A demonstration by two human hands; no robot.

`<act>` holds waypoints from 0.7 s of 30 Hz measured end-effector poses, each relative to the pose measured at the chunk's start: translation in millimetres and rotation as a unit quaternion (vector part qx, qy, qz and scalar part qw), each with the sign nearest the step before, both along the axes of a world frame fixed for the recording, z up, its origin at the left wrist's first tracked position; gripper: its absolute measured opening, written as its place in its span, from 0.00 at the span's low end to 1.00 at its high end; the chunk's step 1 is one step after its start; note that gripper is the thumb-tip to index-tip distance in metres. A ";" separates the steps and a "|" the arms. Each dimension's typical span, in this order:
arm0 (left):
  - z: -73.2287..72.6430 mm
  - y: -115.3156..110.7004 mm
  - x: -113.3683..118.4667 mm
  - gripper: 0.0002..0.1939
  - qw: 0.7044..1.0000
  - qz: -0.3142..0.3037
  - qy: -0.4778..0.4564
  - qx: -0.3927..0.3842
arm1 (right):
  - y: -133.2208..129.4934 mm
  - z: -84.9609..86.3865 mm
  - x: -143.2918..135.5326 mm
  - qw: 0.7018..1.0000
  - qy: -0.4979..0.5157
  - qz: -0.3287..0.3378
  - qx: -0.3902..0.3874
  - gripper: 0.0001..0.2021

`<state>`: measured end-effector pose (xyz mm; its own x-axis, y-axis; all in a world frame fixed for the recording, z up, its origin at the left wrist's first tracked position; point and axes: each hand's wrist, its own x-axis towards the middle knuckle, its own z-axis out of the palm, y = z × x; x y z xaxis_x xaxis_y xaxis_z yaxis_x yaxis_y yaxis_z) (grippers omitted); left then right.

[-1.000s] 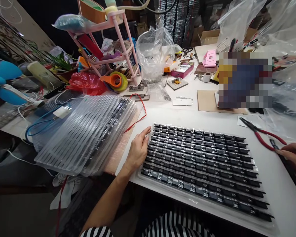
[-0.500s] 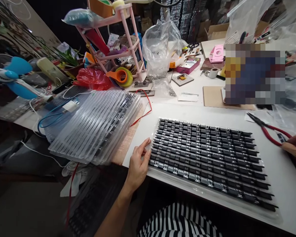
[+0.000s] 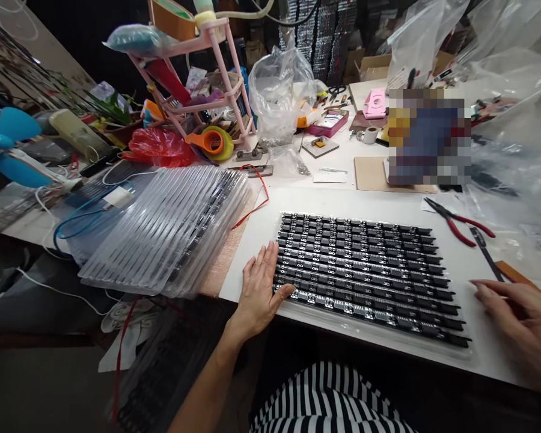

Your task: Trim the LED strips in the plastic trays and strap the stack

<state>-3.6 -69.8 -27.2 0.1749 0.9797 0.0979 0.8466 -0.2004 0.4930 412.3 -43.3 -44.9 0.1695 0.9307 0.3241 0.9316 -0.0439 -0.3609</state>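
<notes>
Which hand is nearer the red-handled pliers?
Right. The right hand is just nearside of the pliers; the left hand is across the black strips, at their left end.

1 pink shelf rack (image 3: 228,81)

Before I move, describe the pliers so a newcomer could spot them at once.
On the white work surface, find the rows of black strips. Beyond their far right corner lie the pliers, their two curved red handles spread apart, unlike the slim black tool beside them.

White tbl (image 3: 349,144), prob. plastic tray (image 3: 365,334), pliers (image 3: 451,217)
</notes>
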 end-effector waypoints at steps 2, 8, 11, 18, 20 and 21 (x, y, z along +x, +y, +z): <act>0.5 0.0 0.0 0.40 1.000 -0.005 -0.001 -0.003 | -8.6 5.9 -21.3 0.999 0.032 -0.015 0.018 0.17; 3.8 -6.0 -1.9 0.42 1.000 0.000 -0.004 -0.007 | -7.3 4.7 -26.8 0.995 0.074 -0.045 0.040 0.18; 0.5 -6.9 -2.2 0.46 0.999 -0.021 0.040 0.003 | -7.3 0.3 -23.4 0.997 0.063 -0.006 0.055 0.17; -9.9 -3.6 -2.5 0.48 0.994 -0.025 0.087 0.066 | -6.5 1.6 -26.2 0.991 0.120 0.026 0.046 0.13; -11.3 -2.2 -3.6 0.49 0.993 -0.028 0.088 0.068 | -6.3 3.7 -28.2 0.990 0.131 0.027 0.040 0.13; -11.7 -1.7 -4.1 0.50 0.993 -0.030 0.088 0.071 | -6.5 4.7 -29.2 0.990 0.133 0.026 0.040 0.12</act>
